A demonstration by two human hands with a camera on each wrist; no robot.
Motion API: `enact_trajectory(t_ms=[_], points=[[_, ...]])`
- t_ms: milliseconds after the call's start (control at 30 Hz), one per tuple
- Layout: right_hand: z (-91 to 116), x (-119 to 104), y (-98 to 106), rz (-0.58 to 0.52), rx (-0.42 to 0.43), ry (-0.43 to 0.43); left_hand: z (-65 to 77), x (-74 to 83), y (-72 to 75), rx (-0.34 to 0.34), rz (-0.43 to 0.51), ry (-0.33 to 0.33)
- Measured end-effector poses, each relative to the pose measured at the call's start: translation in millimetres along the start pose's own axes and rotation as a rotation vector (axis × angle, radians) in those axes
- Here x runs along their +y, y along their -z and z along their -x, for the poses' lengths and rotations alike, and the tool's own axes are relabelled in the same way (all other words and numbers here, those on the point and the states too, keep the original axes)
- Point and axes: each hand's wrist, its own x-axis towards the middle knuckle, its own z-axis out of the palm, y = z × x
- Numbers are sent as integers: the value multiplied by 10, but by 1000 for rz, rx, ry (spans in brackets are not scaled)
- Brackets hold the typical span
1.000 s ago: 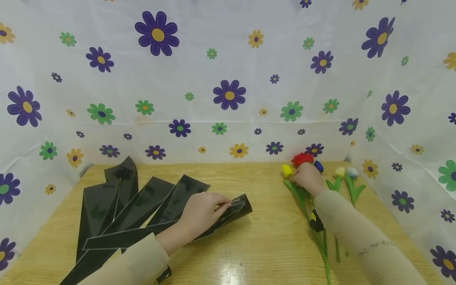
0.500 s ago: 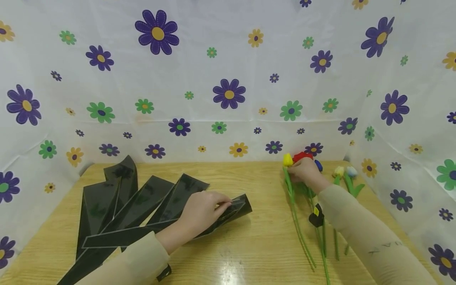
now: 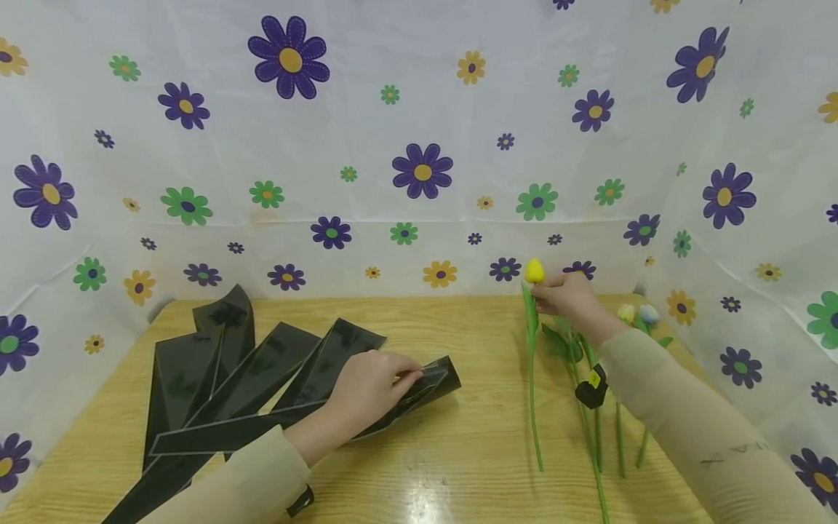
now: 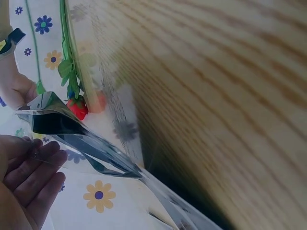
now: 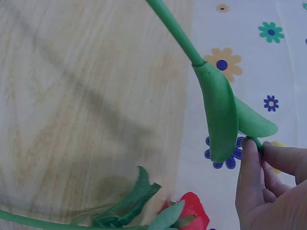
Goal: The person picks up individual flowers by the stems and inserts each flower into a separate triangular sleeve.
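Note:
My right hand pinches the stem of a yellow tulip just below its bloom, and the long green stem hangs down above the table. In the right wrist view, thumb and fingertips meet on the tulip's stem above its green leaves. With thumb and fingers my left hand pinches the edge of a black wrapping sheet, rolled into an open-ended cone. A red rose lies below the right hand; in the head view that hand hides its bloom.
More black wrapping sheets lie overlapping on the left of the wooden table. A pale yellow tulip and a light blue tulip lie at the right. A black wristband circles the right sleeve. Flower-printed cloth walls the back and sides.
My right hand has drawn the yellow tulip up and away from the other flowers; its stem now hangs nearly upright. The left hand stays on the black wrapping sheet.

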Motion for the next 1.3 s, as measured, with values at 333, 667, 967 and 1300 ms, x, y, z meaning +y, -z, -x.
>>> enact_trajectory(t_ms=[333, 667, 967, 1300], points=[[32, -121, 101, -215, 152, -21, 4, 1, 0, -16, 6, -3], [53, -258, 176, -418, 345, -50, 19, 16, 6, -28, 12, 4], [93, -261, 167, -598, 431, -78, 8, 6, 8, -24, 28, 21], [127, -242, 58, -714, 445, -13, -4, 17, 13, -24, 32, 34]])
